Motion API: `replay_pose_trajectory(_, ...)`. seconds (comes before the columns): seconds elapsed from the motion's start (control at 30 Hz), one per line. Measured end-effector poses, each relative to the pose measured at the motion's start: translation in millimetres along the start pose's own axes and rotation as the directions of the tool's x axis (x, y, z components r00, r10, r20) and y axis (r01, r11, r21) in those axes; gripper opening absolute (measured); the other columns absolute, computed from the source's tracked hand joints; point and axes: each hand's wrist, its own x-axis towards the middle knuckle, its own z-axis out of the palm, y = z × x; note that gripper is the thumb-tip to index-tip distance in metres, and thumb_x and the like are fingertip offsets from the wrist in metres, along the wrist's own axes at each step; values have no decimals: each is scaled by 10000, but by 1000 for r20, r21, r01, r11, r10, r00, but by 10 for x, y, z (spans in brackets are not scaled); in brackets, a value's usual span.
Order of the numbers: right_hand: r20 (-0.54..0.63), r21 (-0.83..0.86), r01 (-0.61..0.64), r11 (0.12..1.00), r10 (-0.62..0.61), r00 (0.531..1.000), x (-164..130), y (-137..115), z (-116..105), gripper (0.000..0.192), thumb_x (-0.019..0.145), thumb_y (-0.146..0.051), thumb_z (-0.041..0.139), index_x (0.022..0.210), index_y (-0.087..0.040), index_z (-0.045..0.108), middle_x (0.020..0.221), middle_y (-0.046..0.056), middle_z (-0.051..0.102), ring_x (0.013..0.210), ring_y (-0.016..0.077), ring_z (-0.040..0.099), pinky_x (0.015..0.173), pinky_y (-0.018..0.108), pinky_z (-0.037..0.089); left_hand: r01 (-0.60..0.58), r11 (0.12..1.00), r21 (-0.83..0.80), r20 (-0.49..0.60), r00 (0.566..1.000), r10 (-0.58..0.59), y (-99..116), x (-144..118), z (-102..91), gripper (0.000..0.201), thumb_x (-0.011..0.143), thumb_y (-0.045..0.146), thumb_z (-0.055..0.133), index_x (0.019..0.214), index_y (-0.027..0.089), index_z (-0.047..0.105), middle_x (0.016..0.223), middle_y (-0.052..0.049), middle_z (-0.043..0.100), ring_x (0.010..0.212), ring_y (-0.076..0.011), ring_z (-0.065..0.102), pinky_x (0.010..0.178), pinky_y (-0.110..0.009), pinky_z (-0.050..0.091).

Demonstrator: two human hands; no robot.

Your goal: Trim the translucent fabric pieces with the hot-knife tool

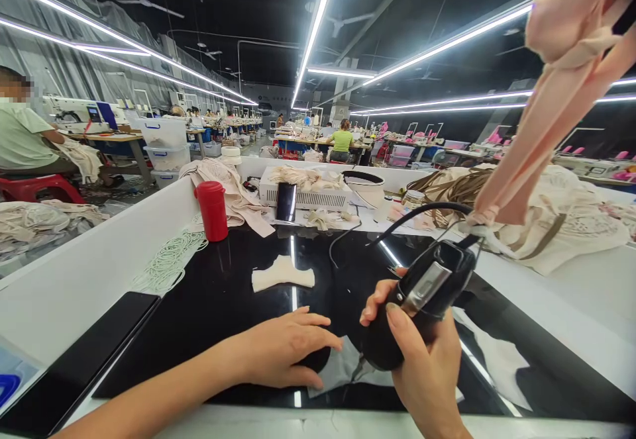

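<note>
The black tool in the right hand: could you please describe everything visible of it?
The black tool has a rounded, plastic-looking body, a silvery plate and a thin tip pointing down at white fabric; contact there is unclear. The right hand grips it, tilted, above the dark board. A black cable and pink cloth meet its upper end.

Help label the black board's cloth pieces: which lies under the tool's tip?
The grey piece between the left hand and right hand; the cream piece lies farther forward, the white piece farther right.
</note>
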Motion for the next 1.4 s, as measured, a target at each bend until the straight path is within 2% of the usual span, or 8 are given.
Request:
replay_pose_trajectory(0.1, 26, 14, 49, 999, -50, 998, 20, 30, -26, 347, 899, -347, 758, 1192, -299, 579, 885, -18, 640, 669, 148, 641, 642, 316, 562, 16, 999, -34, 36, 999, -15, -8, 3, -33, 605, 949, 412, 719, 1494, 295, 484, 1469, -95, 600, 1504, -325, 381, 1252, -618, 213)
replay_pose_trajectory(0.33, 12, 36, 94, 995, -94, 995, 61, 34, -42, 318, 909, -285, 749, 1186, -314, 596, 902, -25, 637, 674, 143, 640, 623, 317, 561, 35, 995, -98, 31, 999, -32, -1, -9, -123, 624, 945, 447, 720, 1502, 321, 470, 1526, -57, 551, 1536, -296, 324, 1278, -586, 146)
replay_pose_trajectory(0.7, 0, 80, 128, 988, -129, 992, 128, 109, 78, 348, 902, -305, 762, 1207, -319, 594, 894, -31, 646, 666, 137, 631, 628, 307, 567, 84, 991, -105, 66, 995, -78, 6, -9, -90, 703, 910, 479, 750, 1517, 289, 451, 1534, -82, 538, 1542, -308, 306, 1273, -622, 97)
replay_pose_trajectory(0.93, -1, 82, 130, 988, -131, 991, 168, 196, 157, 414, 902, -315, 764, 1270, -322, 573, 904, -36, 651, 662, 130, 624, 622, 294, 582, 65, 987, -145, 42, 997, -60, -4, -19, -70, 762, 861, 534, 783, 1508, 292, 462, 1512, -88, 560, 1526, -353, 329, 1260, -647, 109)
replay_pose_trajectory(1.4, 16, 86, 111, 990, -113, 994, 144, 258, 194, 378, 916, -277, 740, 1241, -311, 551, 913, -36, 645, 666, 129, 621, 653, 309, 556, 97, 992, -78, 30, 995, -95, -10, -5, -31, 912, 775, 643, 807, 1509, 223, 467, 1511, -173, 543, 1503, -387, 365, 1241, -683, 116)
